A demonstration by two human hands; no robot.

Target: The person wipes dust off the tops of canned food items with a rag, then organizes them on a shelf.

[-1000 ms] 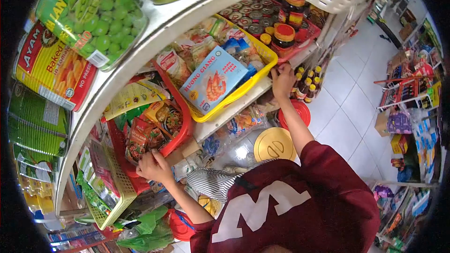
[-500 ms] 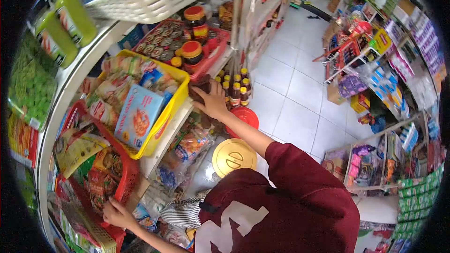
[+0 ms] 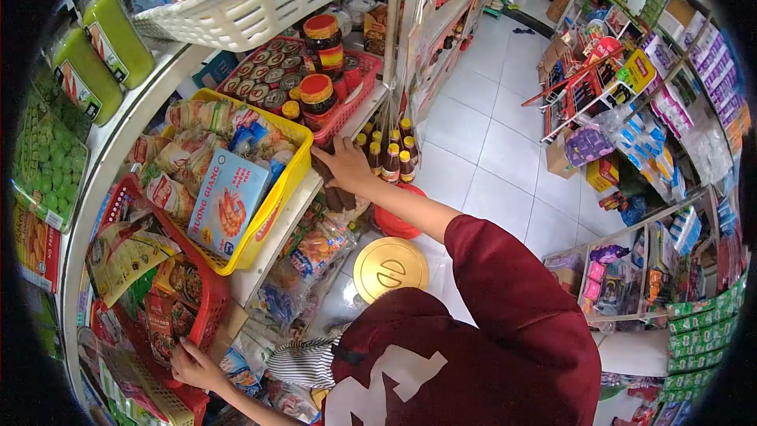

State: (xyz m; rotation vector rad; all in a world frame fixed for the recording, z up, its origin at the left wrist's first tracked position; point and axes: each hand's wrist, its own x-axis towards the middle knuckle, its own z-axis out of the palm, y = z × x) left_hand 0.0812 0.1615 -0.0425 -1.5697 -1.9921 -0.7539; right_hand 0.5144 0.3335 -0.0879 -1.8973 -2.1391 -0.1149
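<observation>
My right hand [image 3: 347,166] reaches to the shelf edge beside the yellow basket [image 3: 303,159], fingers and thumb spread around a dark brown item [image 3: 341,199] whose kind I cannot tell. Its upper part is covered by the hand. Lower down, my left hand [image 3: 195,364] has curled fingers at the rim of a red basket [image 3: 214,300] that holds food packets [image 3: 169,304]. In the yellow basket lie several bagged foods and a light-blue box [image 3: 230,203] with a shrimp picture.
Behind the yellow basket, a pink-red basket [image 3: 364,83] carries cans and dark jars [image 3: 317,95]. Bottles with yellow caps [image 3: 390,159] and a red tub [image 3: 398,217] stand below on the floor, near a round golden lid [image 3: 390,270]. A white basket [image 3: 268,4] overhangs the shelf.
The view has shifted slightly. My right hand's fingers have spread wider over the dark brown item at the shelf edge. My left hand stays at the red basket's rim.
</observation>
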